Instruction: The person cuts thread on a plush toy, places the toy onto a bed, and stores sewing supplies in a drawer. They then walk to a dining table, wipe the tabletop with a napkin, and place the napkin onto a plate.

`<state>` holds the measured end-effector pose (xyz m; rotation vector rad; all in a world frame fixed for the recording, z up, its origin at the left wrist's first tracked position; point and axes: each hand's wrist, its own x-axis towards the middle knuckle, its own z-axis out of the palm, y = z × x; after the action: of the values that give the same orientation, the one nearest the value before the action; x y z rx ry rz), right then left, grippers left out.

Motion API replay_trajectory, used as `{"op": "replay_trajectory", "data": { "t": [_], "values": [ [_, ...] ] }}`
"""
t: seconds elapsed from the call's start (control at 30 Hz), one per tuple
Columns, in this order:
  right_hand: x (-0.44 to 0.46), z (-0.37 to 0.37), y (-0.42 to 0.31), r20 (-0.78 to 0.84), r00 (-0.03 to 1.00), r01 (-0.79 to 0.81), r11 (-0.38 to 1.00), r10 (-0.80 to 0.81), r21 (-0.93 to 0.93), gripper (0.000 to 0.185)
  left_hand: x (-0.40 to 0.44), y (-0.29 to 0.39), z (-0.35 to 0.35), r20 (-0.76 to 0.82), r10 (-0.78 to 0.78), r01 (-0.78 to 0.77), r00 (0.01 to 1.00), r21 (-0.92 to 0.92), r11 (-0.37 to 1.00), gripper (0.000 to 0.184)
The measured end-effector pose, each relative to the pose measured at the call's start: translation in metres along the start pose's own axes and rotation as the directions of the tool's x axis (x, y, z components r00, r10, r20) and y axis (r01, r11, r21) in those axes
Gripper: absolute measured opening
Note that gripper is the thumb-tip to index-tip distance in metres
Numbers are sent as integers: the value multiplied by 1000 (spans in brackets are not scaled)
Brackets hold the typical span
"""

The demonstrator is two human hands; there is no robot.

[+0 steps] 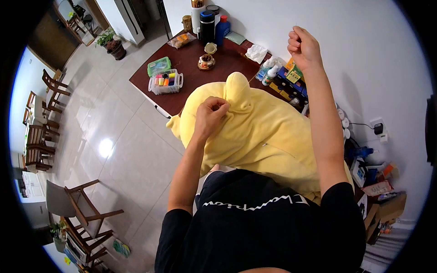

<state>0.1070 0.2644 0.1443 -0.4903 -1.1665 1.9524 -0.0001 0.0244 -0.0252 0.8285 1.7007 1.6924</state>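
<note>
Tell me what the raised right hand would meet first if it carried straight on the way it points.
Most likely the white wall: the right hand points toward the top of the picture, and nothing else shows in that line. Depth is unclear from this one view.

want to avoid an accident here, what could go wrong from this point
The raised right hand seems to pinch something thin, too small to identify; if sharp, it might prick the left hand on the yellow plush.
The plush could nudge the white bottle close behind it.
The clear box sits near the table's edge and might get knocked off.
</note>
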Motion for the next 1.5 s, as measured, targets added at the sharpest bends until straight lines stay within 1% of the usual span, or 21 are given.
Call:
{"op": "replay_trajectory", "data": {
  "t": [0.03,0.2,0.27,0.43,0.5,0.57,0.63,0.7,0.8,0.83,0.9,0.93,1.0,1.07,1.13,1.17,1.27,1.33,1.37,1.43,1.5],
  "values": [
    [-2,6,1,9,999,41,995,-40,-92,10,1,-1,0,-8,16,-16,1000,41,999,14],
    [10,17,15,32,998,53,991,-49,-121,9,-1,5,-3,2,14,-14,1000,100,995,14],
    [16,19,21,50,996,82,982,-75,-167,9,0,9,-7,118,-144,156,983,-104,982,15],
    [27,28,34,81,993,108,950,-87,-294,11,2,31,-20,240,-234,256,942,-67,964,15],
    [32,28,40,135,991,75,914,-23,-399,13,2,33,-22,255,-242,266,936,-63,962,16],
    [31,25,47,166,985,34,885,49,-465,16,4,31,-21,254,-118,206,960,-354,912,14],
    [30,22,55,198,962,-33,796,190,-605,24,8,34,-22,232,-72,153,970,-353,923,12],
    [26,17,65,213,947,-51,765,242,-642,34,11,29,-22,163,-84,152,983,-466,872,12],
    [11,11,80,266,964,234,437,13,-869,40,18,26,-25,145,-145,200,979,-526,827,11],
    [-1,15,78,259,966,227,436,15,-871,40,20,23,-27,140,-177,225,974,-531,817,11],
    [-33,21,75,329,931,365,395,-157,-843,34,26,22,-31,178,-182,251,967,-546,799,9],
    [-45,23,81,398,902,430,383,-164,-817,25,31,23,-35,205,-180,266,962,-556,787,8],
    [-77,34,86,430,901,362,444,60,-820,19,43,28,-42,255,-185,297,949,-529,795,7],
    [-115,53,101,420,835,252,430,357,-867,16,56,32,-51,309,-197,334,930,-497,801,6],
    [-145,75,130,568,726,410,419,388,-810,17,72,35,-64,406,-146,314,902,-388,866,9],
    [-152,84,142,549,747,398,409,376,-821,17,80,38,-74,434,-141,322,890,-380,867,9],
    [-170,115,169,522,759,417,325,388,-849,18,91,30,-118,267,-12,129,964,-425,896,21],
    [-184,130,175,350,896,246,351,273,-903,16,78,9,-164,25,-95,98,995,-353,931,20],
    [-183,132,178,327,909,232,338,260,-912,16,77,-15,-190,-61,-80,53,995,-360,931,17],
    [-195,136,186,143,985,88,416,102,-905,14,56,-61,-231,-305,-140,34,942,-330,943,14],
    [-199,148,196,61,993,13,438,97,-899,12,44,-141,-261,-374,-321,204,870,-321,925,18]
  ]
}}
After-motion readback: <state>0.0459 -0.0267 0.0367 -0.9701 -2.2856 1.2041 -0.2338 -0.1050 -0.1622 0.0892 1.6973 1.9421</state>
